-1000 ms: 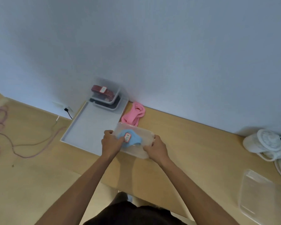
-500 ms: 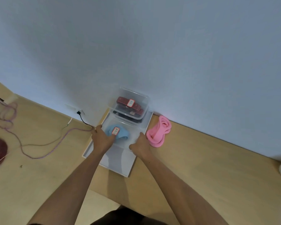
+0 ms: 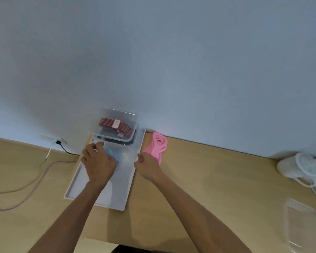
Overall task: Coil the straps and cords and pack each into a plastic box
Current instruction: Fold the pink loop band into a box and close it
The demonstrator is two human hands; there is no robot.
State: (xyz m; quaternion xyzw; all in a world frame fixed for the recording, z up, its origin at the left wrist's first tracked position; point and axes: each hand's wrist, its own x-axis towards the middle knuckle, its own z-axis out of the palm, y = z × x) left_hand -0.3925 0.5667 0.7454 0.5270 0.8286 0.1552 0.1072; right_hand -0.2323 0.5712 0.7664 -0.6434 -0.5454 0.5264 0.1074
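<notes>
— Two hands, head view: left hand [image 3: 98, 162] curled over clear box [image 3: 126, 158] holding blue strap [image 3: 115, 155], on grey tray [image 3: 98, 198]; right hand [image 3: 147, 164] curled beside its rim, grip unclear.
— Risk: pushing too far, knocking stacked boxes [image 3: 121, 115] just behind. Pink strap [image 3: 158, 146] unpacked, beside tray.

Hands: left hand [image 3: 98, 161] and right hand [image 3: 147, 166] are bare, with knuckles plainly showing.
Forearms: left forearm [image 3: 78, 210] and right forearm [image 3: 186, 203] are bare from wrist to the lower frame edge, slim and widening toward the camera.
Clothing: a dark, near-black garment [image 3: 131, 250] shows as a small patch between the arms; its kind cannot be told.
</notes>
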